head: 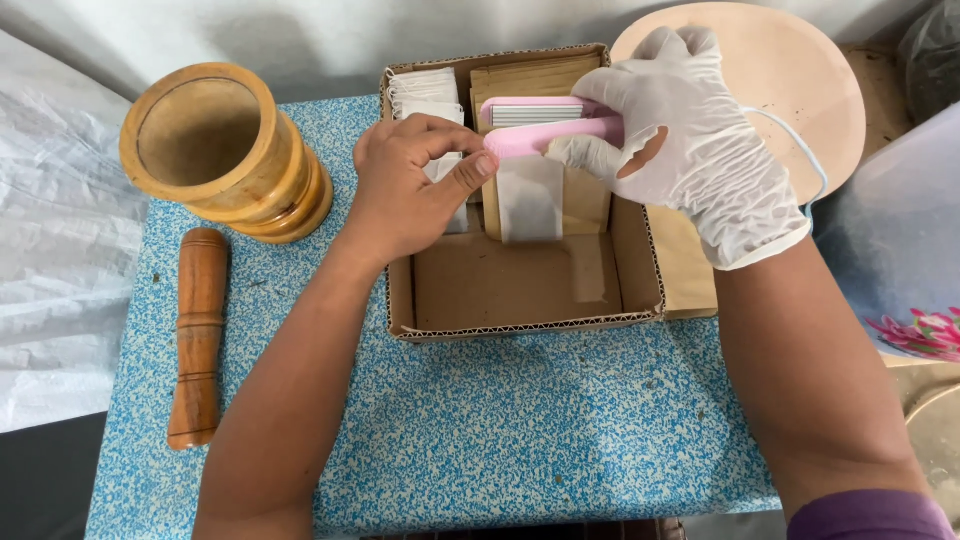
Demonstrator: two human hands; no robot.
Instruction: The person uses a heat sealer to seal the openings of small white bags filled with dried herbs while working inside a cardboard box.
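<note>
My gloved right hand (690, 150) clamps pink plastic sealer (550, 135) | bare left hand (410, 185) pinches papery white sachet (530, 195) | over corrugated cardboard box (520, 285).

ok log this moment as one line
left hand: bare, pinching small white sachet | right hand: white glove, pressing pink handheld sealer on it | over brown cardboard box

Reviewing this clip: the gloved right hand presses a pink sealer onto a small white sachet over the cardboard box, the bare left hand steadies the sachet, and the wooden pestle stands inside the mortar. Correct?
Not quite. In the head view the wooden pestle lies on the speckled blue table beside the mortar, not inside it. The gloved right hand on the pink sealer, the left hand at the white sachet and the cardboard box are as stated.
</note>
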